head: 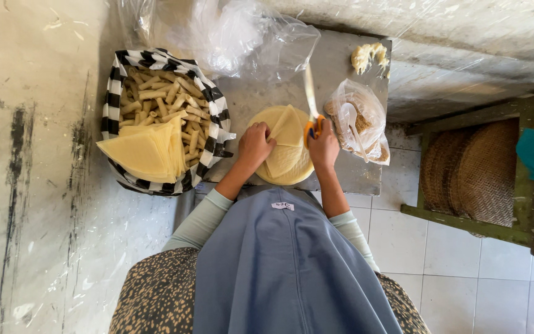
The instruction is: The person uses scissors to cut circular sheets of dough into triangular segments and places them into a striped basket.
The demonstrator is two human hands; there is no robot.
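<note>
Near the surface's (366, 176) front edge, the right hand (324, 147) fingers grip the knife (310, 99), blade pointing away, while the left hand (254, 145) fingers press flat on the round wrappers (285, 162).

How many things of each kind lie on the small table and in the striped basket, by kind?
Round yellow wrapper stack: 1
Knife: 1
Clear bag of filling: 1
Lump of dough: 1
Striped basket: 1
Cut wrapper pile: 1
Rolled sticks: too many to count
Total counted: 6
</note>
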